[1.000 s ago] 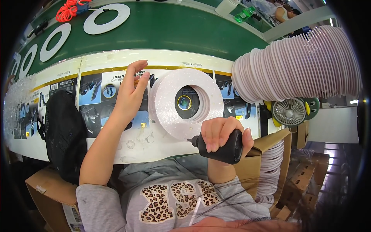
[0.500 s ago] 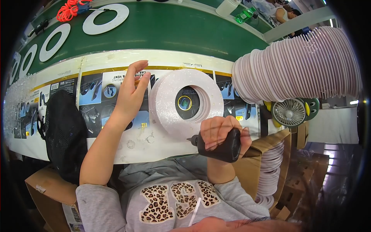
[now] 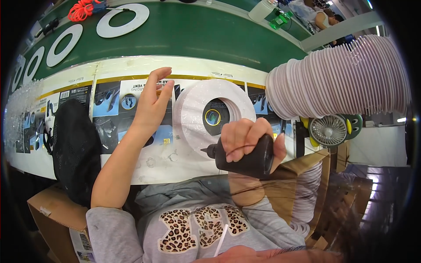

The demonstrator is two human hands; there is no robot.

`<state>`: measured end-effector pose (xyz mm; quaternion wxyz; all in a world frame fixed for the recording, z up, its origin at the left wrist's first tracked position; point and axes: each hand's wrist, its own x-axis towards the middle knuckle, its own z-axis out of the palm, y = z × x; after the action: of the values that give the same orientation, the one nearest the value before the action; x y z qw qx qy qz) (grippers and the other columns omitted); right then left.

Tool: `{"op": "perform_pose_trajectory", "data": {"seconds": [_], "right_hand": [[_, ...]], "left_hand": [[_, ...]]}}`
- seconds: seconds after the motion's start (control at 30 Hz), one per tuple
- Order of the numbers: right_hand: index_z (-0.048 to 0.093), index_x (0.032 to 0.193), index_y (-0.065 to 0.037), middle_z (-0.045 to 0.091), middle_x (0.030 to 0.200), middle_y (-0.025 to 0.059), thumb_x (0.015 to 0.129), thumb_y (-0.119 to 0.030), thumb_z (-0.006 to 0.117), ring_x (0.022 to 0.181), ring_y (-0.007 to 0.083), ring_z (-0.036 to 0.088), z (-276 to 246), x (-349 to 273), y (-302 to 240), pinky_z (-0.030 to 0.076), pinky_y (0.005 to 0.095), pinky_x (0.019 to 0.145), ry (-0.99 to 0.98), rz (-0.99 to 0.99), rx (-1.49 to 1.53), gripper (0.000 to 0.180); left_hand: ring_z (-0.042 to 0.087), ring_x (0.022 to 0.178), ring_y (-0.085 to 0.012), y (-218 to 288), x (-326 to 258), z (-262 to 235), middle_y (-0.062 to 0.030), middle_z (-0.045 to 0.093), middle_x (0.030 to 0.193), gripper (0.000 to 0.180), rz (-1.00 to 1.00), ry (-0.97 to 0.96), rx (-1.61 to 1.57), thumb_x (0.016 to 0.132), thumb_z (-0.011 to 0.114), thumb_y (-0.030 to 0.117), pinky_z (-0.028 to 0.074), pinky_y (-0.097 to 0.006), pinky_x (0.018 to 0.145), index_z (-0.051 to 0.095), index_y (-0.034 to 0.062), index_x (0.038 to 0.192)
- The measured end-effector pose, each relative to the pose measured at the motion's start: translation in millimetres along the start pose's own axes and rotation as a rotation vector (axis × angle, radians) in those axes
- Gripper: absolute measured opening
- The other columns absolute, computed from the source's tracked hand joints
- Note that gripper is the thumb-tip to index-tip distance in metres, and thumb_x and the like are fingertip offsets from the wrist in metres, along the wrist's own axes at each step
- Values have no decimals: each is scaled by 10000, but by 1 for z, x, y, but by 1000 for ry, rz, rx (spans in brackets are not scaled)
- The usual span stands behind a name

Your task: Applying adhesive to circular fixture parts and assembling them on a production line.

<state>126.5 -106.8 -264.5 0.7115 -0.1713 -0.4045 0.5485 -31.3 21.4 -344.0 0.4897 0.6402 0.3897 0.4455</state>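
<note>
Now, from the head camera, we see our right hand (image 3: 247, 140) wrapped tight around a black squeeze bottle (image 3: 243, 160), its small nozzle pointing left and sitting just at the lower edge of a white foam ring (image 3: 190, 118). That ring lies flat on the paper-covered work surface (image 3: 118, 70), right in front of us, with a dark round hole in its middle. Our left hand (image 3: 151, 103) is open, fingers spread and lifted, its palm side close against the left edge of the ring; we cannot tell whether it truly touches the foam.

To our right a long stack of the same pale rings (image 3: 337, 79) lies on its side, and just below it stands a small desk fan (image 3: 328, 130). A black mesh bag (image 3: 74, 149) hangs at the left edge of the bench, above a cardboard box (image 3: 57, 219). Beyond the paper strip runs a green conveyor belt (image 3: 197, 35) carrying more flat white rings (image 3: 123, 19), with an orange coiled cord (image 3: 81, 9) at the far end.
</note>
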Motion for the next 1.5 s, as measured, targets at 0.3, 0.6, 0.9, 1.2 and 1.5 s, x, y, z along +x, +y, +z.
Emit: {"op": "perform_pose_trajectory", "data": {"seconds": [0.3, 0.6, 0.9, 1.2, 1.5], "right_hand": [[478, 717, -61, 512, 617, 74, 950, -490, 278, 547, 155, 456, -1, 4, 16, 358, 280, 597, 14, -9, -33, 528], [457, 703, -40, 474, 605, 76, 967, -440, 292, 521, 162, 455, -2, 5, 20, 375, 298, 567, 30, -32, -66, 507], [478, 718, -52, 500, 616, 86, 960, -466, 266, 553, 176, 475, 2, 11, 14, 384, 289, 593, 40, -52, -44, 524], [457, 705, -51, 489, 595, 93, 954, -449, 293, 546, 177, 463, -7, 21, 9, 381, 285, 575, 40, -89, -62, 497], [458, 702, -35, 470, 583, 88, 951, -436, 335, 531, 173, 450, -11, 23, 18, 381, 286, 552, 97, -80, -79, 488]], "left_hand": [[498, 1198, -221, 2, 0, -2, -131, 549, 1260, 349, 10, 7, 15, 961, 494, 233, 353, -356, 1012, 475, 42, 1252], [487, 1212, -230, 0, 0, -1, -138, 538, 1271, 363, 15, 1, 38, 965, 480, 251, 348, -361, 1018, 465, 45, 1264], [487, 1211, -230, 1, 0, -1, -132, 541, 1267, 358, 16, 4, 35, 961, 488, 243, 352, -361, 1013, 469, 44, 1258], [485, 1209, -228, 2, -2, -2, -125, 540, 1264, 356, 31, -6, 34, 959, 492, 230, 352, -360, 1015, 467, 45, 1261], [447, 1246, -272, 12, -1, -6, -134, 524, 1279, 262, 102, -125, 59, 917, 549, 180, 337, -385, 1036, 573, 77, 1156]]}}
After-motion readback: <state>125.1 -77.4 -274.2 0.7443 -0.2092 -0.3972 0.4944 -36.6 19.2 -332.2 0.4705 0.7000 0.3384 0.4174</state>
